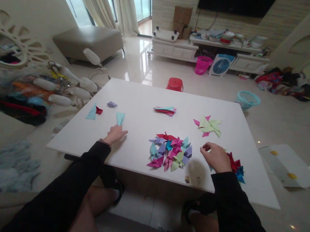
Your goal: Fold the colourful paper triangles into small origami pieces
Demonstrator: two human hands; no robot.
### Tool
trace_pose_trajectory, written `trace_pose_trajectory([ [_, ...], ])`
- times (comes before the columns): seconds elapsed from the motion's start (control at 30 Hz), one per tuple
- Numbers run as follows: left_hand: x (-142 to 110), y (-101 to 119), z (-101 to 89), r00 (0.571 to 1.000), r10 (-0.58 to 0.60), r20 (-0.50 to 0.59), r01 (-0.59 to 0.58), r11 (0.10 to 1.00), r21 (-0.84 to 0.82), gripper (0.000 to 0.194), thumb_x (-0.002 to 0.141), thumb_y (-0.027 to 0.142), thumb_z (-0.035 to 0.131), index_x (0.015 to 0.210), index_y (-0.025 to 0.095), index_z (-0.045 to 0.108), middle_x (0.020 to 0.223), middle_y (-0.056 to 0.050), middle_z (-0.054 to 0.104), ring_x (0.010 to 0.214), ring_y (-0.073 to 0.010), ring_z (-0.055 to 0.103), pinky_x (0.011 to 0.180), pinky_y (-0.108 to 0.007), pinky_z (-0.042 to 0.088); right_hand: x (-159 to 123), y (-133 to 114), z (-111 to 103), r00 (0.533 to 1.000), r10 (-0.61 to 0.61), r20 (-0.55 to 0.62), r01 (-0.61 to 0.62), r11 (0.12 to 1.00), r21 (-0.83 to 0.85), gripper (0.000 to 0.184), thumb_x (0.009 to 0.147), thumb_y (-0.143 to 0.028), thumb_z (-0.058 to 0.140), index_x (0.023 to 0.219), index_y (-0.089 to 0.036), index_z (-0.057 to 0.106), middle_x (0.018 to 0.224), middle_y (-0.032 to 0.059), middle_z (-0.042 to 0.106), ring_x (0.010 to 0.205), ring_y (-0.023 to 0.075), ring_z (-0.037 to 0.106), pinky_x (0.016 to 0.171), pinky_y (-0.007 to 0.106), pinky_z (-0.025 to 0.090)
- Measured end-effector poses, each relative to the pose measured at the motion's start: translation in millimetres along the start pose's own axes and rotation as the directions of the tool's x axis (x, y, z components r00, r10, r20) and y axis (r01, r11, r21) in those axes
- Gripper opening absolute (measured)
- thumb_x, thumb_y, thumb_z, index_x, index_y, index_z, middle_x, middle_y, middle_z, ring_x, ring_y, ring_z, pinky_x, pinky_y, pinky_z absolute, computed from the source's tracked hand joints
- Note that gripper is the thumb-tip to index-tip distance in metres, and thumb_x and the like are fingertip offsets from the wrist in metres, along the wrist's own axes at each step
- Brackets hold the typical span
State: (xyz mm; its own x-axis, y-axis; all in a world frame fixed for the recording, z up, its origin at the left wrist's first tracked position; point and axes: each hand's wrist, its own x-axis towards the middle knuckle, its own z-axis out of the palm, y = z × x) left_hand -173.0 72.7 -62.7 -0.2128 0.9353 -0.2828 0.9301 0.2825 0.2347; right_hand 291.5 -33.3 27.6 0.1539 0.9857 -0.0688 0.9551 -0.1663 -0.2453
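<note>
My left hand (114,135) rests on the table's left side, its fingertips touching a light-blue folded paper piece (120,117); the thumb sticks out sideways, away from the paper. Over the right side hovers my right hand (217,157), fingers loosely curved, with nothing visible between them. Between the hands lies a cluster of colourful origami cranes (170,151). Red folded papers (234,162) and a blue one (240,174) sit beside the right hand, partly hidden by it. Further left are a purple folded piece (112,104), a light-blue one (91,112) and a small red one (98,110).
On the white table (140,97) lie a stack of folded paper strips (164,110) and a pile of green and pink pieces (210,126). Small stickers (187,179) mark the front edge. Beyond stand a red stool (175,84) and a turquoise basket (248,100).
</note>
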Motion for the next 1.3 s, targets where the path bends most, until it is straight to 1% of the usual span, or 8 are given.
trace_pose_trajectory([
  [0.13, -1, 10, -4.0, 0.999, 0.046, -0.009, -0.047, 0.996, -0.07, 0.051, 0.085, 0.036, 0.057, 0.126, 0.007, 0.066, 0.132, -0.022, 0.066, 0.125, -0.0314, 0.061, 0.102, -0.035, 0.046, -1, -3, 0, 1.0, -0.014, -0.005, 0.014, 1.0, 0.002, 0.02, 0.087, -0.036, 0.057, 0.086, -0.022, 0.072, 0.092, 0.0069, 0.076, 0.086, 0.0223, 0.068, 0.068, 0.03, 0.042],
  [0.27, -8, 14, -10.4, 0.997, 0.046, -0.064, -0.054, 0.989, -0.137, 0.055, 0.083, 0.033, 0.062, 0.131, 0.007, 0.065, 0.128, -0.021, 0.069, 0.12, -0.0323, 0.065, 0.099, -0.036, 0.048, -1, -5, 0, 0.999, -0.038, -0.002, 0.038, 0.999, 0.003, 0.021, 0.087, -0.035, 0.057, 0.086, -0.022, 0.072, 0.092, 0.0074, 0.076, 0.086, 0.0221, 0.068, 0.07, 0.03, 0.043],
  [0.57, -12, 8, -31.2, 0.971, -0.012, -0.239, -0.067, 0.945, -0.32, 0.035, 0.083, 0.021, 0.063, 0.114, 0.01, 0.076, 0.114, -0.014, 0.076, 0.106, -0.0256, 0.072, 0.095, -0.032, 0.051, 0, -6, 2, 0.999, -0.038, 0.011, 0.037, 0.999, 0.008, 0.021, 0.087, -0.035, 0.057, 0.087, -0.022, 0.073, 0.092, 0.0074, 0.076, 0.088, 0.0228, 0.068, 0.071, 0.03, 0.043],
  [0.73, -10, 5, -32.2, 0.946, -0.189, -0.264, -0.072, 0.671, -0.738, 0.025, 0.076, 0.013, 0.066, 0.098, 0.008, 0.077, 0.088, -0.013, 0.078, 0.09, -0.0253, 0.075, 0.089, -0.037, 0.056, -1, -7, 1, 0.999, -0.042, 0.009, 0.041, 0.999, 0.029, 0.02, 0.086, -0.035, 0.057, 0.086, -0.022, 0.073, 0.089, 0.0072, 0.076, 0.086, 0.0221, 0.068, 0.07, 0.03, 0.043],
  [0.87, -14, 19, -33.3, 0.956, -0.183, -0.23, -0.102, 0.529, -0.843, 0.022, 0.081, 0.013, 0.063, 0.1, 0.005, 0.072, 0.09, -0.014, 0.077, 0.086, -0.0202, 0.076, 0.085, -0.031, 0.059, -2, -9, 0, 0.998, -0.056, -0.005, 0.057, 0.997, 0.052, 0.019, 0.087, -0.034, 0.057, 0.084, -0.022, 0.072, 0.088, 0.0064, 0.075, 0.083, 0.0212, 0.068, 0.071, 0.03, 0.043],
  [1.03, -41, 62, -42.8, 0.996, -0.028, -0.085, -0.083, 0.07, -0.994, 0.019, 0.081, 0.011, 0.07, 0.099, 0.01, 0.065, 0.098, -0.014, 0.077, 0.09, -0.0178, 0.076, 0.088, -0.029, 0.059, -4, -26, 1, 0.991, -0.13, -0.042, 0.137, 0.966, 0.221, 0.017, 0.086, -0.033, 0.059, 0.081, -0.021, 0.071, 0.085, 0.0048, 0.074, 0.074, 0.0185, 0.066, 0.071, 0.03, 0.045],
  [1.17, -75, 107, -42.7, 0.979, 0.175, 0.102, 0.123, -0.112, -0.986, 0.025, 0.084, 0.009, 0.069, 0.107, 0.013, 0.062, 0.107, -0.015, 0.076, 0.093, -0.0163, 0.075, 0.082, -0.024, 0.059, -11, -56, 6, 0.98, -0.184, -0.07, 0.193, 0.828, 0.527, 0.02, 0.088, -0.036, 0.062, 0.084, -0.02, 0.072, 0.08, 0.0036, 0.074, 0.07, 0.0172, 0.064, 0.069, 0.029, 0.047],
  [1.3, -108, 146, -29.8, 0.916, 0.34, 0.213, 0.272, -0.136, -0.953, 0.02, 0.088, 0.01, 0.067, 0.108, 0.011, 0.066, 0.108, -0.015, 0.076, 0.088, -0.014, 0.075, 0.077, -0.02, 0.058, -16, -91, 17, 0.989, -0.141, -0.043, 0.116, 0.558, 0.821, 0.032, 0.085, -0.048, 0.069, 0.098, -0.019, 0.075, 0.09, 0.0057, 0.076, 0.082, 0.0192, 0.068, 0.074, 0.03, 0.051],
])
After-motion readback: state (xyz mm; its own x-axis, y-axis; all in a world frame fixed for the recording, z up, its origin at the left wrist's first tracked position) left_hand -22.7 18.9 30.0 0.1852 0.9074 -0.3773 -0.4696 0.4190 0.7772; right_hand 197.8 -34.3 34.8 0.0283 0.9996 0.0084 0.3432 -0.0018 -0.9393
